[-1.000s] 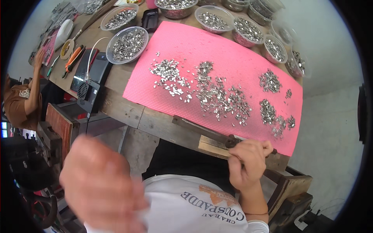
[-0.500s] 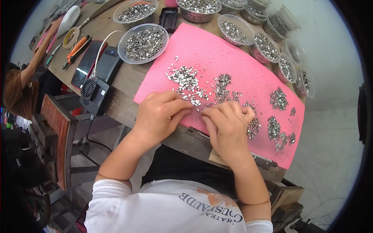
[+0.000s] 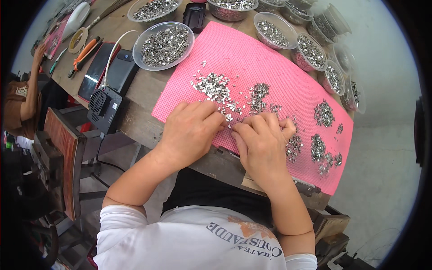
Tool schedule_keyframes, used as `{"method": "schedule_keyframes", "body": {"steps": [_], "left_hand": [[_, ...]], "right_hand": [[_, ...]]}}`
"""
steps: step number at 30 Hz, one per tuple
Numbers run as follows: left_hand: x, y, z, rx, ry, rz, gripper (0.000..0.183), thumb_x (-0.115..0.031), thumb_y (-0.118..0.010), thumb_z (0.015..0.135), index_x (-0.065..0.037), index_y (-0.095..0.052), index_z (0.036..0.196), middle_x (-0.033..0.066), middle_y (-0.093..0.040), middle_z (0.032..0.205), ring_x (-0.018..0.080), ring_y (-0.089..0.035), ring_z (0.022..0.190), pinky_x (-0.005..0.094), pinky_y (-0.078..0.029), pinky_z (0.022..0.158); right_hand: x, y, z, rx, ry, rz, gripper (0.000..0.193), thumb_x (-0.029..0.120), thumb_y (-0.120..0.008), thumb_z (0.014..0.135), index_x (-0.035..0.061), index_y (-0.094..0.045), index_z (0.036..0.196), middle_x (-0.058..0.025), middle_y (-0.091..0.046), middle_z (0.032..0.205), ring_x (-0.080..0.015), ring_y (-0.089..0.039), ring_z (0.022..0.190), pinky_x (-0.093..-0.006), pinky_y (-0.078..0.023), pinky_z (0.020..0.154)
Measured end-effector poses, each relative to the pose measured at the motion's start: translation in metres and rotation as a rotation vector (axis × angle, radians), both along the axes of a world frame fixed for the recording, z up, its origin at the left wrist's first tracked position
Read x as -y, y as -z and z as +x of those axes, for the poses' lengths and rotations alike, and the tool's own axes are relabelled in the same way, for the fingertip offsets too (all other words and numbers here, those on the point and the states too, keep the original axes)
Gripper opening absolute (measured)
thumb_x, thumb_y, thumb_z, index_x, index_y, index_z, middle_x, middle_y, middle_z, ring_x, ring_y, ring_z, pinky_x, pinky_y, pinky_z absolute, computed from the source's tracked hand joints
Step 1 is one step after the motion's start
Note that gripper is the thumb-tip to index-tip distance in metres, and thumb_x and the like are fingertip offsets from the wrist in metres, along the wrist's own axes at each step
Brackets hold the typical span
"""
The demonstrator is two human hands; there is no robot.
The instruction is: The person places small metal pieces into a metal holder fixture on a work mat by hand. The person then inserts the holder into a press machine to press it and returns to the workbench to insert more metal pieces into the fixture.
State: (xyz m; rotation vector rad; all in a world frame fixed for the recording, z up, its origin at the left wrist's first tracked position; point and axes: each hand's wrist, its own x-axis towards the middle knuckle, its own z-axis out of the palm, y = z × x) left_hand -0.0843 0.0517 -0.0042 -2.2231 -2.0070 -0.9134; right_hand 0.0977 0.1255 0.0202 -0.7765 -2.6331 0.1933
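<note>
Both hands work close together at the near edge of a pink textured mat [image 3: 270,58] on the table. My left hand [image 3: 191,130] is closed, thumb and fingers pinched beside a loose pile of small shiny metal pieces [image 3: 213,87]. My right hand [image 3: 263,144] is closed too, its thumb and fingertips pressed together at the mat. What sits in either pinch is hidden or too small to make out. Just beyond my right hand lies a pile of darker metal pieces [image 3: 258,96]. Smaller heaps [image 3: 323,113] spread toward the mat's right end.
Clear plastic bowls of metal pieces [image 3: 164,45] line the mat's far side. To the left are a black device with a cable [image 3: 105,108], orange-handled pliers [image 3: 85,51] and a tape roll [image 3: 78,39]. Another person's arm [image 3: 33,83] reaches onto the table at far left. A wooden stool [image 3: 65,157] stands below.
My left hand has moved slightly toward my right hand and its fingers have curled in more. The other person's arm at far left has shifted lower. The piles look much the same.
</note>
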Motion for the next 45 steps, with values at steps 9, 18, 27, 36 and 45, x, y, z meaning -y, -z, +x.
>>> {"method": "schedule_keyframes", "body": {"steps": [9,18,27,36,45], "left_hand": [[0.001,-0.004,-0.003,0.145,-0.005,-0.038,0.012,-0.009,-0.081,0.076,-0.012,-0.075,0.086,0.0031,-0.064,0.084,0.0248,-0.066,0.078,0.0381,-0.051,0.067],[-0.008,-0.003,0.001,0.234,0.0,-0.089,0.014,-0.009,-0.081,0.075,-0.011,-0.076,0.088,0.0051,-0.063,0.082,0.0268,-0.066,0.076,0.0382,-0.051,0.064],[-0.018,-0.022,-0.005,-0.024,0.145,-0.16,0.013,-0.006,-0.077,0.072,-0.009,-0.073,0.084,0.0069,-0.065,0.083,0.0295,-0.067,0.079,0.0429,-0.052,0.072],[-0.017,-0.034,0.007,0.077,0.121,-0.303,0.01,-0.005,-0.071,0.082,-0.003,-0.065,0.089,0.0107,-0.064,0.085,0.034,-0.064,0.081,0.0432,-0.049,0.072],[-0.01,-0.027,0.101,0.286,0.446,-0.168,0.016,-0.002,-0.075,0.082,-0.007,-0.069,0.096,0.0078,-0.069,0.094,0.0285,-0.063,0.088,0.0397,-0.046,0.08]], "right_hand": [[0.001,0.003,0.006,-0.064,0.0,-0.028,0.011,0.009,-0.072,0.084,0.0112,-0.071,0.095,-0.0001,-0.065,0.092,-0.0201,-0.059,0.096,-0.0465,-0.03,0.091],[0.004,0.009,-0.001,0.02,0.015,0.052,0.011,0.011,-0.077,0.083,0.0118,-0.068,0.088,-0.0003,-0.061,0.091,-0.0203,-0.058,0.093,-0.0457,-0.03,0.091],[0.004,-0.005,0.028,-0.12,0.106,-0.113,0.016,0.002,-0.068,0.086,0.0101,-0.06,0.097,-0.0048,-0.061,0.096,-0.023,-0.058,0.092,-0.0431,-0.03,0.088],[0.028,-0.008,0.165,-0.269,0.313,-0.231,0.016,0.0,-0.067,0.089,0.0089,-0.065,0.101,-0.0041,-0.068,0.097,-0.0219,-0.061,0.085,-0.038,-0.031,0.084],[0.048,0.021,0.197,-0.34,0.347,-0.175,0.015,0.002,-0.072,0.086,0.0083,-0.066,0.099,-0.0031,-0.071,0.103,-0.0229,-0.065,0.092,-0.0392,-0.032,0.084]]}}
